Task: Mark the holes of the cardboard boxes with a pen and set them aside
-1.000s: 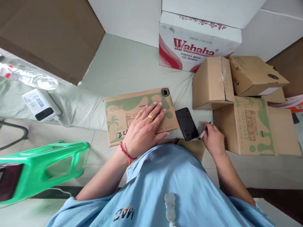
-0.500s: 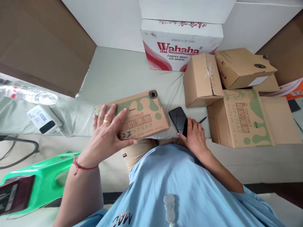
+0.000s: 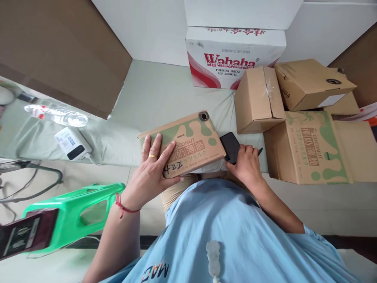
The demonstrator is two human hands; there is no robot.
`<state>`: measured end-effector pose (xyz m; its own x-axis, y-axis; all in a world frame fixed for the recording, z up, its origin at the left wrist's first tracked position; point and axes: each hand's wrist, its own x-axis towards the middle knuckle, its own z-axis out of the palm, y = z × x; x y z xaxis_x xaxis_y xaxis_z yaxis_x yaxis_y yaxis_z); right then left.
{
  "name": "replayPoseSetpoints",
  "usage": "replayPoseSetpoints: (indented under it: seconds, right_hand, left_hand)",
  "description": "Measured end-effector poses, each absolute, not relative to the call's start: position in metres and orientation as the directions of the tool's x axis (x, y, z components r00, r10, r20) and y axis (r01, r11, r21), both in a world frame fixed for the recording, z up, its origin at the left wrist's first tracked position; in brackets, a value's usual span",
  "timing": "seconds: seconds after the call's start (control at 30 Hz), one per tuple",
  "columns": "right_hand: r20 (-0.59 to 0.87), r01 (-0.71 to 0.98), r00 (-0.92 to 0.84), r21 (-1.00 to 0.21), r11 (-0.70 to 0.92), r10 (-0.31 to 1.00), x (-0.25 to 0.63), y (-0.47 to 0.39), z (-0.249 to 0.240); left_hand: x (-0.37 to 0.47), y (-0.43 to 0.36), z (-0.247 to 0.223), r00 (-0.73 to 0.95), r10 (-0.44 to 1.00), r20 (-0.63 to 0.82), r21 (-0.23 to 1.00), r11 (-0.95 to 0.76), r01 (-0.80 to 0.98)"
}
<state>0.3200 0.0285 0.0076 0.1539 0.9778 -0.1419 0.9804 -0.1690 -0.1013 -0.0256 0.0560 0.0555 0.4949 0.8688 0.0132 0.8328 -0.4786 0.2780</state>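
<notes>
My left hand (image 3: 154, 167) lies on a flat cardboard box (image 3: 191, 135) with green patches and "COCONUT" print. Its fingers are spread over the top, with the thumb along the near edge. A handwritten number shows beside the thumb, and a dark round hole or mark is at the box's far right corner. My right hand (image 3: 246, 163) has curled fingers over the right side of a black smartphone (image 3: 229, 144), thumb at its near edge. The phone's left edge meets the box's right end. A dark pen-like tip (image 3: 260, 151) sticks out beyond the right fingers; its other part is hidden.
Several cardboard boxes (image 3: 259, 98) stand at the right, including another coconut box (image 3: 316, 145). A Wahaha water carton (image 3: 232, 74) is behind. To the left are a large brown box (image 3: 70, 51), plastic bottle (image 3: 59, 114), white power bank (image 3: 72, 143) and green stool (image 3: 67, 224).
The view has shifted, so the scene sits farther right. My left hand and the coconut box have moved right, closing the gap to the phone. My right hand stays at the phone.
</notes>
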Motion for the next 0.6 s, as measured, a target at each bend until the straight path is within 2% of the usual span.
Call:
replayPoseSetpoints:
  seconds: [0.2, 0.47, 0.6]
  right_hand:
    - [-0.236, 0.978, 0.166, -0.086, -0.191, 0.957, 0.324, 0.041, 0.018]
    - [-0.235, 0.991, 0.129, -0.001, -0.133, 0.963, 0.322, 0.051, 0.019]
    - [-0.232, 0.99, 0.131, -0.025, -0.141, 0.964, 0.321, 0.046, 0.028]
  left_hand:
    - [-0.023, 0.055, 0.052, 0.484, 0.873, 0.064, 0.272, -0.482, 0.833]
    - [-0.021, 0.052, 0.051, 0.489, 0.868, 0.087, 0.261, -0.493, 0.83]
    - [-0.021, 0.051, 0.05, 0.47, 0.878, 0.093, 0.255, -0.477, 0.841]
